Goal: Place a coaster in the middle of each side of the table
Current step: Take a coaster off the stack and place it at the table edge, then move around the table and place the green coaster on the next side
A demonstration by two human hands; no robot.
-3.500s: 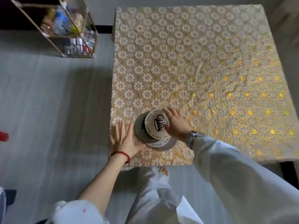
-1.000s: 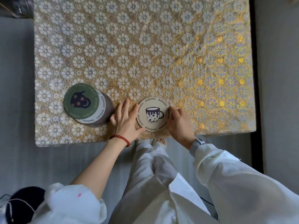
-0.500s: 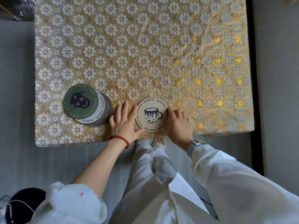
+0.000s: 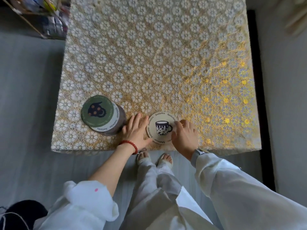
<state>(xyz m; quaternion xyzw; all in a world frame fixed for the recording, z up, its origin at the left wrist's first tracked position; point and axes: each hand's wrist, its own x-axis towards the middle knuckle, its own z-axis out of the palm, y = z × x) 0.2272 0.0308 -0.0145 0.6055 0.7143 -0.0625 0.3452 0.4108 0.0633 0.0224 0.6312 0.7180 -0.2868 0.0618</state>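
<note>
A round cream coaster (image 4: pixel 157 124) with a mug picture lies flat near the middle of the table's near edge. My left hand (image 4: pixel 136 131) rests flat on the cloth against the coaster's left rim, fingers apart. My right hand (image 4: pixel 184 135) lies over its right rim, fingertips on the surface. To the left stands a stack of coasters (image 4: pixel 103 115) with a green one on top, untouched. The table (image 4: pixel 149 55) wears a gold and white flower-patterned cloth.
A wire shelf with bottles (image 4: pixel 41 17) stands by the table's far left corner. Grey floor surrounds the table. My feet (image 4: pixel 154 159) are just under the near edge. A dark object (image 4: pixel 18 213) lies on the floor at bottom left.
The cream coaster left the stack and now lies at the middle of the near edge. In the last second my hands stayed at its rim, the right one sliding slightly onto it.
</note>
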